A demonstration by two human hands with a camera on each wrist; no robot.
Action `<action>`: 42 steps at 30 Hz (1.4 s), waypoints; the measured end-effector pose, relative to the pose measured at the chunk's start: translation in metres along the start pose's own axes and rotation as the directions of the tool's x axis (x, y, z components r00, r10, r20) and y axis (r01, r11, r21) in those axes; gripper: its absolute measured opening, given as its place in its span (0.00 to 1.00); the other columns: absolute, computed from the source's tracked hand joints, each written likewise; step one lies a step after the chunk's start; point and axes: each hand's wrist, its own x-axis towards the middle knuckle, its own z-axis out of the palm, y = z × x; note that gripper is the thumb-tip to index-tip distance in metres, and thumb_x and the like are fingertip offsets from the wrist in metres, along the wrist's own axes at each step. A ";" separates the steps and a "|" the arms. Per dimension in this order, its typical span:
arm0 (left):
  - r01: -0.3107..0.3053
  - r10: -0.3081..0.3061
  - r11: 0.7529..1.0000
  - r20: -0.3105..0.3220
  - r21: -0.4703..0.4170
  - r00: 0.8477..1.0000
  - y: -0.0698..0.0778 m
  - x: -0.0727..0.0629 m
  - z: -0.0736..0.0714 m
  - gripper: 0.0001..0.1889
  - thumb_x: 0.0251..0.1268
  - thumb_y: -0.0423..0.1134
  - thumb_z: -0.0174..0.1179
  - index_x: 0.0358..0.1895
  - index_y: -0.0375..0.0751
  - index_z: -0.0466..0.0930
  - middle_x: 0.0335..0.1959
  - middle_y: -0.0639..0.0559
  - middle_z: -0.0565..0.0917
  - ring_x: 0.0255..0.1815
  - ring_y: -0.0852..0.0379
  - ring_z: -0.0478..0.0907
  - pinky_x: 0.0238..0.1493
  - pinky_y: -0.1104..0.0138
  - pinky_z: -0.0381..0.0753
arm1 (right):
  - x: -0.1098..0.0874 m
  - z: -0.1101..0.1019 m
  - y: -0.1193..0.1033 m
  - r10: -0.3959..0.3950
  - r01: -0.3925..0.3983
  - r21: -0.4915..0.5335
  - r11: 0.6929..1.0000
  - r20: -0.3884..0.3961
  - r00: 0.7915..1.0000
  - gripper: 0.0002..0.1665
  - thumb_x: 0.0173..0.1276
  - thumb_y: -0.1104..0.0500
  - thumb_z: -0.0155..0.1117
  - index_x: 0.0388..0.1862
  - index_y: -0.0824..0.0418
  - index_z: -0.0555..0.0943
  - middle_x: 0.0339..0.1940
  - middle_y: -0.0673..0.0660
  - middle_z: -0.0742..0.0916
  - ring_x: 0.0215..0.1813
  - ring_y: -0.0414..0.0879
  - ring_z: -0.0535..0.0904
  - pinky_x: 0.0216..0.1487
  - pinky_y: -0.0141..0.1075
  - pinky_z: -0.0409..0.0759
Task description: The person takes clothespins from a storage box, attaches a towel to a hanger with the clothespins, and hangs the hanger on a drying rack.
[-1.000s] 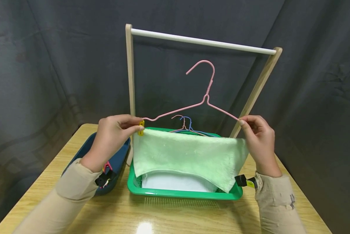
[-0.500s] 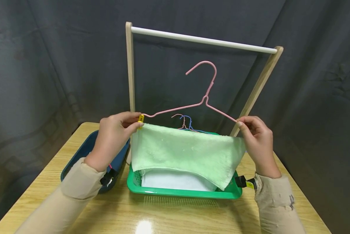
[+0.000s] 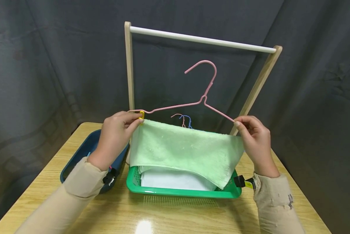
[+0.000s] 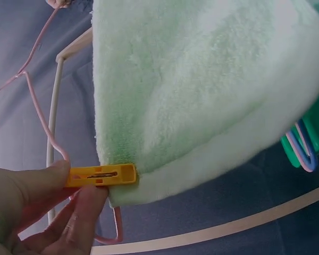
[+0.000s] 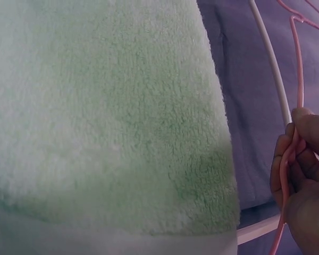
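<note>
A pink wire hanger (image 3: 178, 106) is held up with its hook upward, and a light green fluffy towel (image 3: 186, 149) hangs folded over its lower part. At the towel's upper left corner, my left hand (image 3: 116, 136) pinches a yellow clothespin (image 4: 106, 174) between thumb and fingers. The clothespin's far end lies over the towel's edge. My right hand (image 3: 255, 143) grips the hanger's right arm between thumb and fingers, just beyond the towel; the right wrist view shows the pink wire passing through the fingers.
Behind stands a wooden rack with a white bar (image 3: 198, 39). A green basket (image 3: 181, 192) below holds white cloth (image 3: 175, 178) and pink and blue hangers (image 3: 189, 122). On the left, partly behind the arm, is a dark blue bin (image 3: 87, 146) with small coloured items.
My left hand has risen with the clothespin, lifting the hanger's left side and the towel's left corner. The hanger's left end now shows past my left fingers. My right hand has barely moved.
</note>
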 end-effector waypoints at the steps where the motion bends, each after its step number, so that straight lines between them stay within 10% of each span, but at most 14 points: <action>1: 0.003 -0.003 1.000 0.009 0.002 1.000 0.000 0.000 0.000 0.10 0.66 0.32 0.68 0.48 0.34 0.89 0.47 0.41 0.88 0.47 0.45 0.86 0.45 0.53 0.86 | 0.000 0.000 0.000 0.002 -0.002 0.002 1.000 0.002 1.000 0.06 0.71 0.70 0.64 0.44 0.71 0.84 0.36 0.42 0.82 0.33 0.41 0.73 0.33 0.24 0.72; 25: 0.109 -0.095 0.993 0.235 -0.044 0.967 -0.001 0.007 -0.001 0.13 0.79 0.35 0.54 0.51 0.31 0.85 0.49 0.39 0.80 0.53 0.43 0.78 0.53 0.49 0.82 | -0.002 0.001 0.002 0.008 -0.008 -0.005 1.000 0.004 1.000 0.06 0.72 0.70 0.64 0.43 0.72 0.84 0.35 0.42 0.81 0.33 0.40 0.74 0.34 0.23 0.72; 37: 0.011 -0.012 0.999 -0.037 -0.047 0.999 -0.012 -0.004 0.012 0.09 0.70 0.33 0.64 0.47 0.33 0.88 0.50 0.40 0.84 0.50 0.44 0.82 0.47 0.52 0.85 | -0.002 0.006 0.002 -0.022 0.022 -0.006 1.000 -0.004 1.000 0.05 0.71 0.71 0.64 0.43 0.73 0.84 0.35 0.42 0.81 0.32 0.40 0.72 0.32 0.25 0.70; 42: 0.045 -0.057 0.991 -0.088 -0.128 0.995 -0.012 -0.002 0.013 0.12 0.68 0.34 0.67 0.52 0.35 0.87 0.48 0.43 0.88 0.40 0.49 0.85 0.41 0.75 0.82 | -0.002 0.005 0.004 -0.007 0.007 0.013 1.000 -0.012 1.000 0.05 0.71 0.71 0.63 0.43 0.74 0.83 0.34 0.41 0.81 0.31 0.40 0.72 0.32 0.25 0.70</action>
